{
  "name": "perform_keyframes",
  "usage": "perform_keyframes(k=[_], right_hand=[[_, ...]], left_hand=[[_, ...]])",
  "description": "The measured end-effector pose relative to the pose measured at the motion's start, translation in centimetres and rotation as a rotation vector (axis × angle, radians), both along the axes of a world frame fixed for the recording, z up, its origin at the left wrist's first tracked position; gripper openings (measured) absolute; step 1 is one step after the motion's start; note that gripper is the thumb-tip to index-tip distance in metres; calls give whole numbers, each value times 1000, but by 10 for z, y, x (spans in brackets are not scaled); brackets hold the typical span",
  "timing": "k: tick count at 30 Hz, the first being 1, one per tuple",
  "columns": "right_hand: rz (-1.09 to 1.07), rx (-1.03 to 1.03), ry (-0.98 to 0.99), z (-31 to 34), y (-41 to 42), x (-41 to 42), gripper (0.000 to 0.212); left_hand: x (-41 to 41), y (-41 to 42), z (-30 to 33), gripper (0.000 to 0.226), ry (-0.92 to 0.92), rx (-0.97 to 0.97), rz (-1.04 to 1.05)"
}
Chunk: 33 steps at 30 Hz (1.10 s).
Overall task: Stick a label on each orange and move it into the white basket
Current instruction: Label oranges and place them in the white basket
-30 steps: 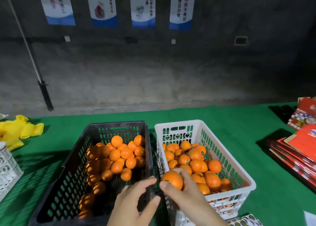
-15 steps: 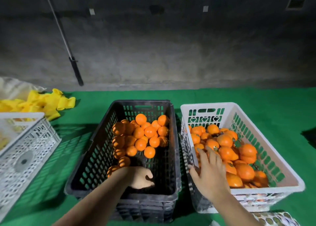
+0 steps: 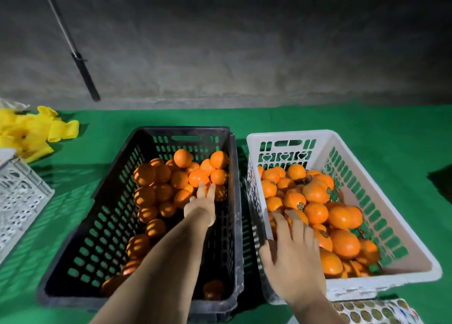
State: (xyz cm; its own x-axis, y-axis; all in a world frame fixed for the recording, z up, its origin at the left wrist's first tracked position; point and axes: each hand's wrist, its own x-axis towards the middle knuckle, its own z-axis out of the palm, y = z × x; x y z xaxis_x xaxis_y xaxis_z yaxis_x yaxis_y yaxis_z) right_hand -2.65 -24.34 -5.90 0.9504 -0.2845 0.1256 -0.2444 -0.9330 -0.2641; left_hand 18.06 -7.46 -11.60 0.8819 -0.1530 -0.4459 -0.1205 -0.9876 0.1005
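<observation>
Oranges [image 3: 179, 179] lie heaped at the far end of a black crate [image 3: 102, 225], with a few more scattered along its left wall and one alone near its front right corner. Just to the right, touching or nearly so, stands the white basket [image 3: 381, 196], piled with oranges that carry small round labels [image 3: 300, 205].

Reaching deep into the black crate, the left hand [image 3: 201, 207] has its fingers straight and close together, the tips touching the fruit at the edge of the heap; whether it grasps one is hard to tell from this angle, though nothing seems gripped. With fingers spread and relaxed, the right hand [image 3: 291, 255] hangs over the near left corner of the white basket, fingertips against the labelled oranges and thumb down by the basket's left wall.

A sheet of round stickers [image 3: 374, 312] lies on the green table cover [image 3: 403, 132] in front of the basket. Yellow gloves [image 3: 31, 132] and a pale lattice crate [image 3: 19, 201] sit at the left.
</observation>
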Motion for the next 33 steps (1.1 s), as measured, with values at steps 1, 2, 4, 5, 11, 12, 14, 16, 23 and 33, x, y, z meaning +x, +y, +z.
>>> perform_keyframes(k=[1, 2, 4, 5, 11, 12, 14, 16, 23, 33], right_hand=[[2, 7, 0, -1, -1, 1, 66], [4, 13, 2, -1, -2, 1, 65], [8, 13, 3, -2, -3, 2, 65], [13, 13, 1, -2, -3, 2, 65], [1, 23, -25, -4, -4, 1, 62], [-5, 28, -34, -4, -4, 1, 62], [-3, 38, -57, 0, 0, 0, 61], [-6, 34, -59, 1, 0, -1, 62], [73, 55, -176, 0, -1, -14, 49], [78, 356, -388, -65, 1, -134, 34]], left_hand=[[4, -4, -6, 105, -12, -2, 12], [8, -6, -11, 105, -36, 13, 8], [14, -7, -19, 90, -134, 59, -44], [15, -7, -22, 80, -168, 71, -77], [13, -1, 3, 82, -87, 18, -179], [9, 1, 14, 73, -88, -49, -159], [-3, 11, 37, 68, -130, -216, -100], [-24, 22, 63, 79, -179, -463, 24], [-199, 38, 101, 68, -496, -1217, 130], [-340, 39, -3, 63, 81, -1201, -60]])
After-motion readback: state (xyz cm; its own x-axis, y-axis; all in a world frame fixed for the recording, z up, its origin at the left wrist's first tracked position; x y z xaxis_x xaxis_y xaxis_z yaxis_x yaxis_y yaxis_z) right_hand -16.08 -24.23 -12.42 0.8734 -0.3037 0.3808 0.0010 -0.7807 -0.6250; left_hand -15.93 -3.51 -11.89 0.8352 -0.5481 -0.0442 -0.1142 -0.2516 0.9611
